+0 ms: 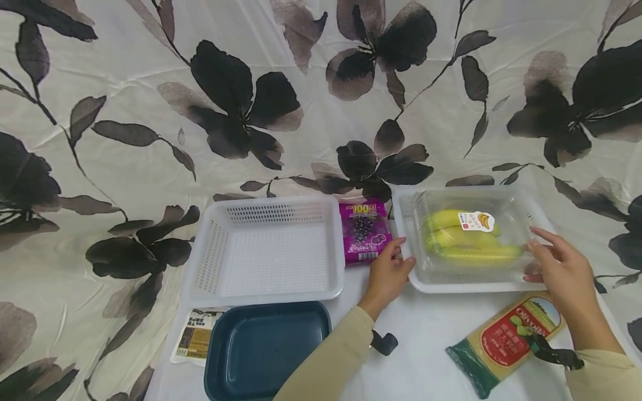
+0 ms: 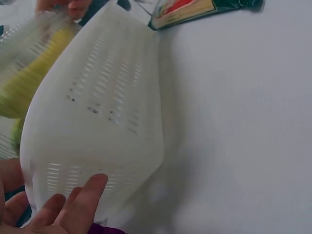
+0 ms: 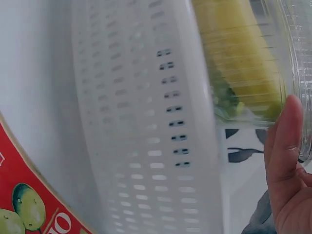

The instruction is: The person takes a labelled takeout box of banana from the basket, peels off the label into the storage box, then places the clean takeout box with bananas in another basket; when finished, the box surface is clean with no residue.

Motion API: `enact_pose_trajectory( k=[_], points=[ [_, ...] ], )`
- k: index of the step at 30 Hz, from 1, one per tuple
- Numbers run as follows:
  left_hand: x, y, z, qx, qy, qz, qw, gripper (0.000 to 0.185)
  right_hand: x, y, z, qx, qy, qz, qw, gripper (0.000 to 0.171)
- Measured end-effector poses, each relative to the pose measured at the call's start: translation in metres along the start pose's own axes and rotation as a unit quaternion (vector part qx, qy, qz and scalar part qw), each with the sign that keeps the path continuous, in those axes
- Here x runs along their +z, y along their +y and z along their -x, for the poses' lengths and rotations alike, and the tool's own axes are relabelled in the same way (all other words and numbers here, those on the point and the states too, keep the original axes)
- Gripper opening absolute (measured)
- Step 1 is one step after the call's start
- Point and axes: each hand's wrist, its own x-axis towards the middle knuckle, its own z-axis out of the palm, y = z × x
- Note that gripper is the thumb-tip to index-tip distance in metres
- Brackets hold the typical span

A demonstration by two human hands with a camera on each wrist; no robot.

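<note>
A clear plastic box (image 1: 514, 220) of yellow bananas (image 1: 466, 238), with a white label on its lid, sits over the right white perforated basket (image 1: 441, 287). My right hand (image 1: 567, 273) holds the box by its right end, thumb and fingers spread around the edge. At the basket's left end, my left hand (image 1: 390, 273) grips the rim. In the left wrist view its fingers (image 2: 85, 204) lie against the basket's outer wall. Through the clear plastic in the right wrist view, a banana (image 3: 243, 53) shows beyond the basket wall, with a fingertip at the box's edge.
Another white perforated basket (image 1: 266, 245) stands at left, a purple grape-printed packet (image 1: 365, 234) between the two. In front are a dark blue tray (image 1: 266, 351), a white-and-brown packet (image 1: 197, 337) and a red-and-green olive-printed packet (image 1: 506, 340). Floral cloth (image 1: 301, 111) rises behind.
</note>
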Motion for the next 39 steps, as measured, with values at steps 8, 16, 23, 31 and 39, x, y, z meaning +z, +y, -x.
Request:
enact_pose_trajectory(
  k=[8, 16, 23, 31, 39],
  points=[
    [-0.005, -0.001, -0.004, -0.006, -0.036, 0.007, 0.9993, 0.050, -0.005, -0.010, 0.018, 0.016, -0.011, 0.007, 1.000, 0.053],
    [-0.013, 0.002, -0.008, -0.033, -0.071, -0.005, 0.9969, 0.058, -0.005, -0.011, 0.041, -0.012, -0.034, 0.025, 0.999, 0.057],
    [-0.027, 0.007, -0.018, -0.037, -0.124, -0.074, 0.9888, 0.066, -0.022, 0.000, 0.054, 0.008, -0.174, -0.119, 0.978, 0.053],
    [-0.037, 0.013, -0.027, -0.005, -0.157, -0.142, 0.9773, 0.060, -0.038, 0.028, 0.065, 0.098, -0.307, -0.191, 0.927, 0.064],
    [-0.041, 0.022, -0.032, 0.013, -0.189, -0.187, 0.9639, 0.056, -0.046, 0.050, 0.081, 0.137, -0.419, -0.207, 0.873, 0.080]
  ],
)
